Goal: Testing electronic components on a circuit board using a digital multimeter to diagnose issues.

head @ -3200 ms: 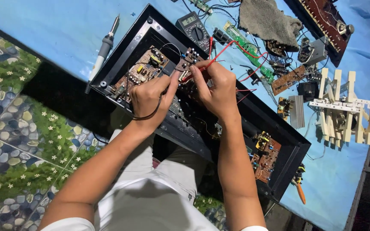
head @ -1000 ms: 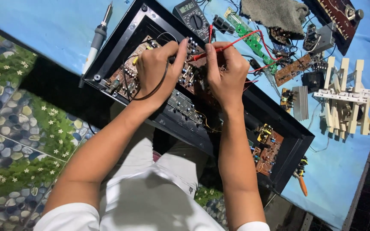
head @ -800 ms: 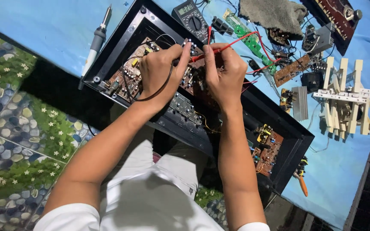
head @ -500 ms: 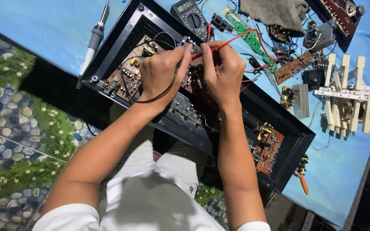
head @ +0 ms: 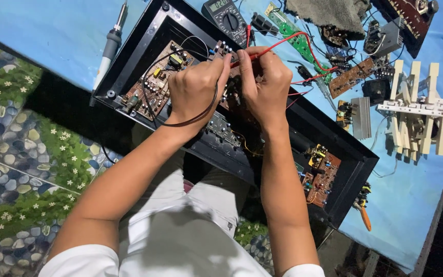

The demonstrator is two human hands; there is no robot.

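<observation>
A black open amplifier chassis [head: 334,138] lies on the blue table, with brown circuit boards [head: 155,82] inside. My left hand [head: 196,87] is closed on a black probe lead [head: 152,102] whose wire loops under the wrist, its tip hidden against the board. My right hand [head: 265,84] pinches a red probe lead [head: 288,41] just beside the left fingers, over the middle of the chassis. Both wires run back to a dark multimeter [head: 226,18] at the chassis's far edge.
A soldering iron [head: 111,43] lies left of the chassis. Loose circuit boards [head: 352,77], a grey cloth [head: 326,13], a heat sink [head: 360,118] and a white wooden frame [head: 416,113] lie at the right. Orange-handled pliers [head: 364,215] rest near the front right corner. Patterned floor [head: 21,154] shows below.
Both hands have moved slightly toward the chassis's far edge and drawn closer together, still gripping the probes. The view has shifted a little; the board at left shows more.
</observation>
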